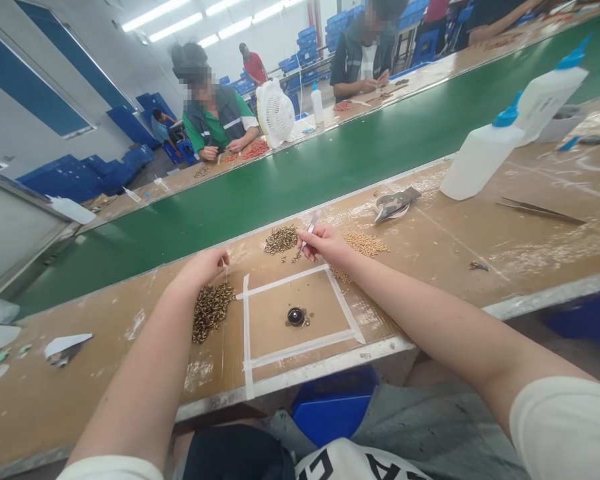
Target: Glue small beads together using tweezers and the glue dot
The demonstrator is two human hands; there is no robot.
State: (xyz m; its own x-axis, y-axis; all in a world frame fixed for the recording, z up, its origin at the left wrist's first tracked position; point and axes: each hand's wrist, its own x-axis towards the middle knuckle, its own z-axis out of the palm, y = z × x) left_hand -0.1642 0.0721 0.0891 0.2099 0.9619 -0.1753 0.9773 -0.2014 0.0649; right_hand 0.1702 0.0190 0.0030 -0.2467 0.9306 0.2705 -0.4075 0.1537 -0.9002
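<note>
My right hand (pixel 326 244) grips a pair of tweezers (pixel 309 231). Their tips point down at a few small metal pieces beside a pile of small brass-coloured parts (pixel 281 239). Partly under my right wrist lies a pile of tan beads (pixel 364 244). My left hand (pixel 214 264) is closed in a pinch above a pile of dark, bronze-coloured small parts (pixel 212 311); whatever it pinches is too small to make out. Between my forearms, inside a white tape square (pixel 247 320), sits a small round black piece (pixel 295 316) with a bright centre.
Behind the bench runs a green conveyor belt (pixel 300 175); co-workers sit beyond it, near a white fan (pixel 275 113). White bottles with blue caps (pixel 475 160), a second pair of tweezers (pixel 543 210) and a camouflage-patterned scrap (pixel 396 204) are on the right. Another scrap (pixel 67 348) lies left.
</note>
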